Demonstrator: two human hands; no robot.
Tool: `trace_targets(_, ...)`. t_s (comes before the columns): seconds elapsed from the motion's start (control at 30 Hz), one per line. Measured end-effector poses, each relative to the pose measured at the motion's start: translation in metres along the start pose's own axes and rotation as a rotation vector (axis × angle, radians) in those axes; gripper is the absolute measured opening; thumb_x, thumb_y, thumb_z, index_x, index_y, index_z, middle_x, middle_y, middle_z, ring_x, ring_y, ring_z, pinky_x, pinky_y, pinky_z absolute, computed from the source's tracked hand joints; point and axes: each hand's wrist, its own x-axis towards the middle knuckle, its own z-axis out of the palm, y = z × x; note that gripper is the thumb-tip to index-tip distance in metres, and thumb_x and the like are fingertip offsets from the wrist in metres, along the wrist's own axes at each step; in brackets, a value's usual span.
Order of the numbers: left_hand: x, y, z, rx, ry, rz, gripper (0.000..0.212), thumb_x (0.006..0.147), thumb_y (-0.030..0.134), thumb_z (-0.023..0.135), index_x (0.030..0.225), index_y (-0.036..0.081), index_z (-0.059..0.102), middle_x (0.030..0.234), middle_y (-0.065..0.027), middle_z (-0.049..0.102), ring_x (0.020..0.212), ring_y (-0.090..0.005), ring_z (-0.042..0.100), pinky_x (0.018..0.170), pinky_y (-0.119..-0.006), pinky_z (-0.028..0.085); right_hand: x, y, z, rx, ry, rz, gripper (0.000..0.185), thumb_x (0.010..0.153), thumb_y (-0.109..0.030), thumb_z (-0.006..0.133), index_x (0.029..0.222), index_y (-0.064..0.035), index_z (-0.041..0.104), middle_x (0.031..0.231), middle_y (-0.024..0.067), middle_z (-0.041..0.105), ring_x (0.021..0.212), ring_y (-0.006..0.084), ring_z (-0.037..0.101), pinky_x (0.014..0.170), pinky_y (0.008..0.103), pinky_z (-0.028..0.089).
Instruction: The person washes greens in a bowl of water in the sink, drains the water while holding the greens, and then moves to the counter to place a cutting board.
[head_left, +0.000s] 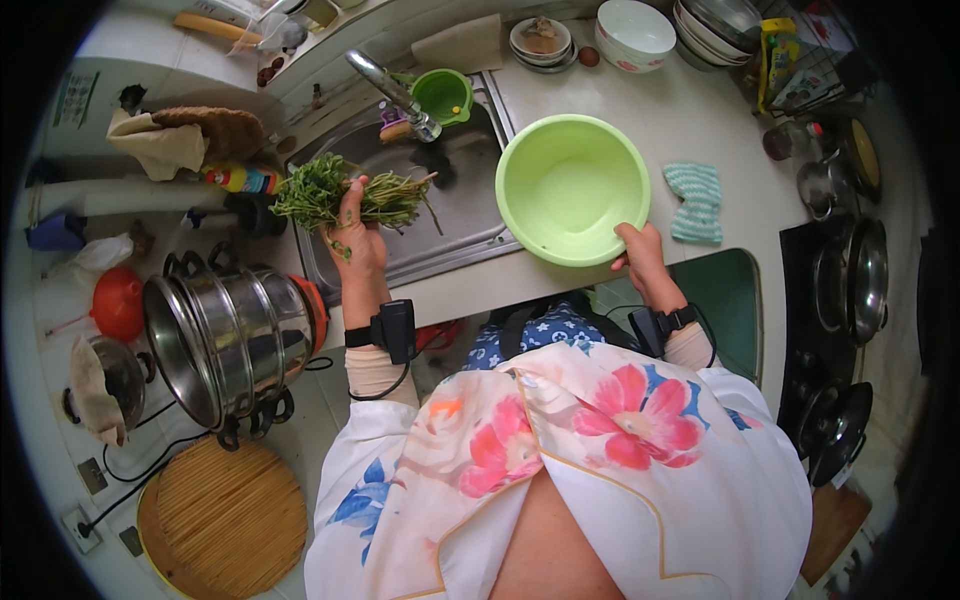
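My left hand (358, 236) grips a bunch of leafy green herbs (319, 191) by its middle, over the left part of the stainless steel sink (457, 217). The leaves point left and the thin stems point right. My right hand (641, 251) holds the rim of a light green plastic basin (574, 187), thumb on the rim. The basin stands at the sink's right edge, its mouth facing up, with tiny dark specks inside. A metal faucet (394, 94) arches over the sink, near a small green strainer cup (442, 97).
A teal and white striped cloth (694, 202) lies right of the basin. Bowls (636, 34) and small dishes (540, 41) line the back. A steel steamer pot (232, 345) stands at left; a stove (817, 330) with pans is at right. A dish soap bottle (244, 180) lies behind the herbs.
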Motion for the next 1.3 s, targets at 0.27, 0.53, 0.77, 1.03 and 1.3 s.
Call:
trace_targets(0.27, -0.046, -0.004, 0.083, -0.063, -0.194, -0.216, 0.020, 0.083, 0.004, 0.070, 0.101, 0.007, 0.063, 0.099, -0.0065, 0.067, 0.097, -0.0186, 0.064, 0.083, -0.033, 0.051, 0.006, 0.005, -0.011, -0.028, -0.085, 0.049, 0.044, 0.086, -0.029, 0.065, 0.116, 0.0029, 0.057, 0.091, 0.0096, 0.066, 0.062, 0.0168, 0.062, 0.035, 0.0247, 0.044)
trace_targets(0.53, -0.072, -0.038, 0.136, -0.063, -0.367, -0.318, 0.017, 0.083, 0.003, 0.070, 0.097, 0.008, 0.063, 0.096, -0.0035, 0.066, 0.097, -0.0181, 0.064, 0.081, -0.034, 0.052, 0.015, -0.009, -0.040, -0.587, 0.318, -0.471, 0.063, 0.081, -0.025, 0.071, 0.133, 0.0006, 0.047, 0.115, 0.0137, 0.057, 0.089, 0.0189, 0.058, 0.083, 0.0316, 0.048)
trace_targets(0.77, -0.074, -0.053, 0.162, -0.026, -0.476, -0.265, 0.025, 0.081, 0.004, 0.072, 0.103, 0.005, 0.060, 0.097, -0.0068, 0.066, 0.094, -0.0183, 0.064, 0.082, -0.034, 0.052, -0.011, -0.087, -0.003, -0.446, 0.012, -0.733, 0.064, 0.077, -0.013, 0.068, 0.137, -0.0071, 0.047, 0.123, 0.0114, 0.055, 0.099, 0.0207, 0.057, 0.086, 0.0346, 0.048)
trace_targets(1.03, -0.080, -0.069, 0.170, 0.105, -0.549, -0.254, 0.022, 0.082, 0.006, 0.071, 0.102, 0.004, 0.062, 0.097, -0.0062, 0.067, 0.090, -0.0159, 0.063, 0.080, -0.031, 0.051, -0.017, -0.110, 0.033, -0.394, -0.280, -0.740, 0.067, 0.076, -0.011, 0.065, 0.140, -0.0114, 0.046, 0.130, 0.0107, 0.054, 0.115, 0.0241, 0.054, 0.099, 0.0378, 0.042)
trace_targets(1.3, -0.091, -0.078, 0.176, 0.075, -0.568, -0.199, 0.020, 0.084, 0.010, 0.070, 0.101, 0.001, 0.064, 0.095, -0.0043, 0.066, 0.086, -0.0137, 0.061, 0.078, -0.029, 0.049, -0.011, -0.103, 0.040, -0.379, -0.343, -0.801, 0.069, 0.070, -0.011, 0.069, 0.136, -0.0096, 0.050, 0.120, 0.0124, 0.060, 0.111, 0.0256, 0.058, 0.097, 0.0366, 0.045)
